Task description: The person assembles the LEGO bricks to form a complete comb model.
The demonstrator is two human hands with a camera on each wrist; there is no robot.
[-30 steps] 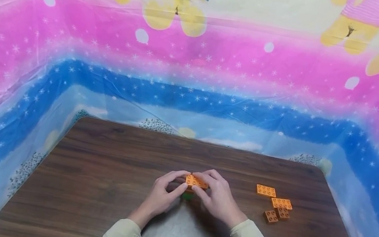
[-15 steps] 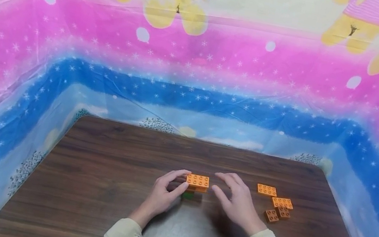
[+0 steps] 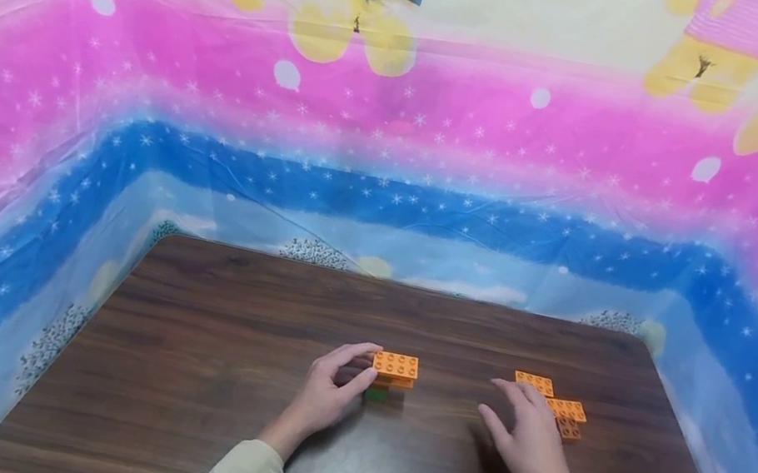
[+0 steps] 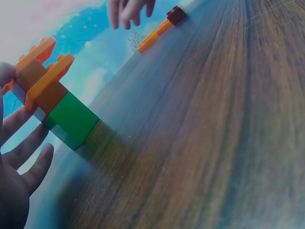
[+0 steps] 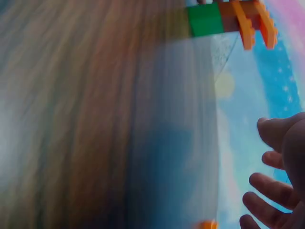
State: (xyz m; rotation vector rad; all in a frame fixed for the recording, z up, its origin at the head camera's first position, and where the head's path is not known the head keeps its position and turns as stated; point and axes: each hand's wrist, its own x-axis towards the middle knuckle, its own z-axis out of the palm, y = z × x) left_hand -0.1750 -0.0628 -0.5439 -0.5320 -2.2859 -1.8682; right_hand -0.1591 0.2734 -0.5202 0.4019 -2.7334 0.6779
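Observation:
A stack of toy building bricks (image 3: 395, 368) stands upright on the table, with a green block (image 4: 72, 120) at the base. Above it come brown bricks alternating with two wider orange bricks, the upper one on top with its studs showing. My left hand (image 3: 328, 380) holds the stack's left side, thumb at the front corner and forefinger at the back corner of the top orange brick (image 3: 395, 364). Apart from the stack, my right hand (image 3: 529, 441) hovers to the right with fingers spread and nothing in them. It partly covers the loose bricks behind it.
Two loose orange bricks (image 3: 567, 409) lie on the right side of the wooden table (image 3: 215, 343). A brown brick (image 3: 569, 429) sits beside them; another brown one shows in the left wrist view. Patterned cloth (image 3: 385, 204) rises behind the table's back edge.
My right hand has let go of the top orange brick and moved right, to just in front of the loose bricks. The left hand has stayed at the stack.

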